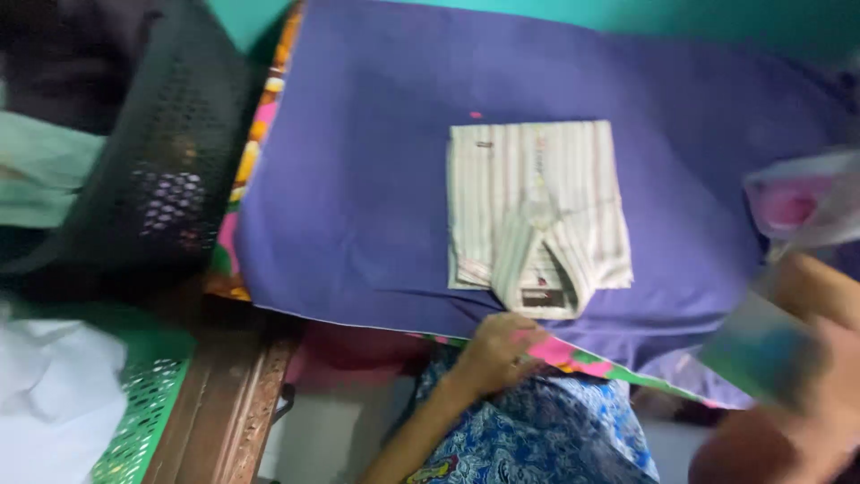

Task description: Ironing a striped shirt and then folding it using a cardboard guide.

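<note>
A folded cream shirt with thin stripes [537, 211] lies collar towards me on a purple cloth [358, 179] spread over the bed. My left hand [497, 351] rests with curled fingers at the near edge of the bed, just below the shirt's collar, on the bright floral sheet [560, 351] that shows under the purple cloth. It holds nothing that I can see. My right hand [838, 367] is blurred at the right edge and grips a flat blue-green packet [761, 351]. A clear bag with something pink inside [797, 202] is above it.
A black perforated basket [170, 152] leans at the left of the bed. A green perforated basket [134, 421] with white cloth [54, 394] stands at the lower left beside the wooden bed frame [224, 403]. My blue patterned garment [537, 435] fills the bottom centre.
</note>
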